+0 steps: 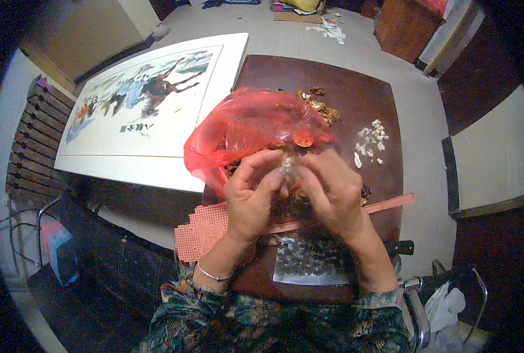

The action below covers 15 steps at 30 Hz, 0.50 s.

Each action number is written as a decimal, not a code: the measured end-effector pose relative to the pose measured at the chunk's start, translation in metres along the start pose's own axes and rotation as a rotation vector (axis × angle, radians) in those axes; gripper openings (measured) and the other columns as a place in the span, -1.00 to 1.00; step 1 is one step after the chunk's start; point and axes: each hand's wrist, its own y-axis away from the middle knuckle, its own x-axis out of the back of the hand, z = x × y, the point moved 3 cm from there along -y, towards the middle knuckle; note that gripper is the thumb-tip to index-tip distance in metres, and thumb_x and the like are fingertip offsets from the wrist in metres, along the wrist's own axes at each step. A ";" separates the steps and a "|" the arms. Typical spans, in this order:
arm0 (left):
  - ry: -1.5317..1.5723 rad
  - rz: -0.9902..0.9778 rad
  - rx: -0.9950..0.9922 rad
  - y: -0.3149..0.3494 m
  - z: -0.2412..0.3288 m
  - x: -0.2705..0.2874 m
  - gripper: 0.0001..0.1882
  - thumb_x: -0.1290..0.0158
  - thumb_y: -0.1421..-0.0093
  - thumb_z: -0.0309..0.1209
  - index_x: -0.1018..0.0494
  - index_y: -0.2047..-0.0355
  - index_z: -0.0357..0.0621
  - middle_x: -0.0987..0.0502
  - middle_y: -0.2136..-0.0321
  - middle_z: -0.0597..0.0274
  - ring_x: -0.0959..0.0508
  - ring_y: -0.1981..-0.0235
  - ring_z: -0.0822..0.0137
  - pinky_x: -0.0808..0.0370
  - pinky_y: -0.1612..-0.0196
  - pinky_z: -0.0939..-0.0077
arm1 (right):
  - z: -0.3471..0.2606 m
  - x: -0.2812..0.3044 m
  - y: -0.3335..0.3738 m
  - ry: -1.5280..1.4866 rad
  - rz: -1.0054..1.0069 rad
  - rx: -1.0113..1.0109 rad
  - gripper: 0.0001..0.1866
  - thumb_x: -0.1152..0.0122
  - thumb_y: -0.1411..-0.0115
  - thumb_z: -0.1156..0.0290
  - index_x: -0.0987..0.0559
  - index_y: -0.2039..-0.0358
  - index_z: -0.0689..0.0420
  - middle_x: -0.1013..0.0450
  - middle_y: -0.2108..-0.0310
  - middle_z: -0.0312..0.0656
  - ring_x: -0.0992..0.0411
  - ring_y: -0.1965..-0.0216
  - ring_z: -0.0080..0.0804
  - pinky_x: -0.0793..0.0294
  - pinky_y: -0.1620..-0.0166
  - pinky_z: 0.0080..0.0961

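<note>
Over the dark red-brown table point(262, 69), my left hand point(251, 191) and my right hand point(335, 185) meet fingertip to fingertip. Between them they pinch a small, pale yellowish-white piece point(289, 167); its kind is too blurred to tell. Just beyond my fingers lies an open red plastic bag point(262, 115), with dark brown bits and an orange round thing point(302, 139) at its mouth. Brown and yellowish scraps point(321, 109) are heaped at the bag's far right. Several small white pieces point(372, 140) lie in a loose group to the right.
A cleaver point(312, 262) lies under my right forearm, its black handle pointing right. A pink fly swatter point(206, 231) crosses the table beneath my wrists. On the left, a white-bordered picture panel point(138, 112) with painted horses adjoins the table. Paper scraps point(331, 30) litter the far floor.
</note>
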 end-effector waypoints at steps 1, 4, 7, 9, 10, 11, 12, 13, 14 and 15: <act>-0.045 -0.008 -0.034 0.001 0.003 0.000 -0.74 -0.04 -0.17 -0.56 -0.41 0.11 -0.28 -0.49 0.32 0.25 -0.46 0.47 0.54 -0.45 0.42 0.69 | 0.000 0.001 -0.001 0.005 -0.014 0.000 -0.89 -0.17 -0.05 0.55 -0.52 0.37 0.24 -0.42 0.51 -0.10 -0.44 0.55 -0.21 -0.44 0.50 -0.38; -0.160 -0.002 -0.114 0.002 0.009 -0.006 -0.76 -0.02 -0.18 -0.56 -0.42 0.12 -0.28 -0.49 0.31 0.26 -0.47 0.45 0.54 -0.45 0.40 0.69 | -0.001 0.003 0.001 0.019 -0.038 0.010 -0.89 -0.17 -0.05 0.55 -0.51 0.36 0.24 -0.41 0.52 -0.10 -0.44 0.56 -0.20 -0.45 0.50 -0.37; -0.204 -0.027 -0.118 0.004 0.008 -0.006 -0.78 -0.02 -0.18 -0.56 -0.44 0.15 -0.28 -0.49 0.29 0.26 -0.48 0.44 0.54 -0.45 0.39 0.70 | 0.000 0.001 0.001 0.009 -0.034 0.027 -0.89 -0.16 -0.05 0.54 -0.49 0.37 0.25 -0.41 0.52 -0.10 -0.44 0.57 -0.19 -0.45 0.51 -0.35; -0.231 -0.043 -0.105 0.004 0.009 -0.002 -0.80 -0.03 -0.17 -0.55 -0.45 0.17 -0.28 -0.48 0.28 0.26 -0.48 0.41 0.52 -0.45 0.36 0.69 | 0.000 -0.001 0.001 -0.025 -0.041 0.018 -0.89 -0.15 -0.05 0.54 -0.48 0.38 0.25 -0.41 0.52 -0.10 -0.44 0.57 -0.19 -0.45 0.52 -0.35; -0.245 -0.051 -0.093 0.004 0.007 -0.001 -0.80 -0.04 -0.16 -0.55 -0.46 0.18 -0.28 -0.48 0.28 0.25 -0.48 0.39 0.51 -0.45 0.33 0.68 | 0.001 0.000 0.002 -0.025 -0.037 0.003 -0.90 -0.15 -0.04 0.54 -0.47 0.39 0.24 -0.40 0.52 -0.09 -0.44 0.57 -0.18 -0.45 0.52 -0.34; -0.259 -0.059 -0.082 0.003 0.005 -0.001 -0.81 -0.05 -0.16 -0.54 -0.46 0.20 -0.28 -0.48 0.28 0.25 -0.48 0.37 0.50 -0.45 0.29 0.66 | 0.002 0.000 0.003 -0.025 -0.034 -0.012 -0.90 -0.15 -0.04 0.53 -0.47 0.40 0.24 -0.40 0.52 -0.09 -0.44 0.57 -0.18 -0.45 0.53 -0.33; -0.260 -0.074 -0.124 0.001 0.004 -0.003 -0.81 -0.06 -0.15 -0.54 -0.46 0.20 -0.28 -0.48 0.28 0.24 -0.48 0.35 0.48 -0.44 0.25 0.64 | 0.002 0.001 0.003 -0.027 -0.031 -0.026 -0.90 -0.15 -0.04 0.53 -0.46 0.41 0.24 -0.40 0.52 -0.09 -0.44 0.57 -0.17 -0.45 0.53 -0.32; -0.264 -0.086 -0.169 -0.002 0.005 -0.004 -0.81 -0.06 -0.14 -0.54 -0.47 0.21 -0.28 -0.48 0.29 0.24 -0.47 0.32 0.47 -0.44 0.21 0.62 | 0.002 0.001 0.003 -0.015 -0.028 -0.021 -0.90 -0.15 -0.03 0.53 -0.46 0.41 0.24 -0.40 0.52 -0.09 -0.44 0.57 -0.17 -0.45 0.53 -0.32; -0.269 -0.097 -0.214 -0.004 0.007 -0.005 -0.81 -0.07 -0.14 -0.53 -0.47 0.22 -0.28 -0.48 0.29 0.24 -0.47 0.30 0.46 -0.43 0.18 0.60 | 0.002 0.001 0.003 -0.003 -0.026 -0.017 -0.90 -0.15 -0.03 0.54 -0.46 0.41 0.24 -0.40 0.52 -0.08 -0.44 0.57 -0.16 -0.44 0.53 -0.32; -0.279 -0.113 -0.216 -0.003 0.007 -0.004 -0.81 -0.07 -0.13 -0.53 -0.47 0.22 -0.28 -0.48 0.30 0.24 -0.47 0.28 0.45 -0.42 0.15 0.59 | 0.001 0.001 0.003 0.008 -0.023 -0.012 -0.90 -0.15 -0.02 0.54 -0.45 0.41 0.24 -0.40 0.52 -0.08 -0.44 0.57 -0.16 -0.44 0.53 -0.31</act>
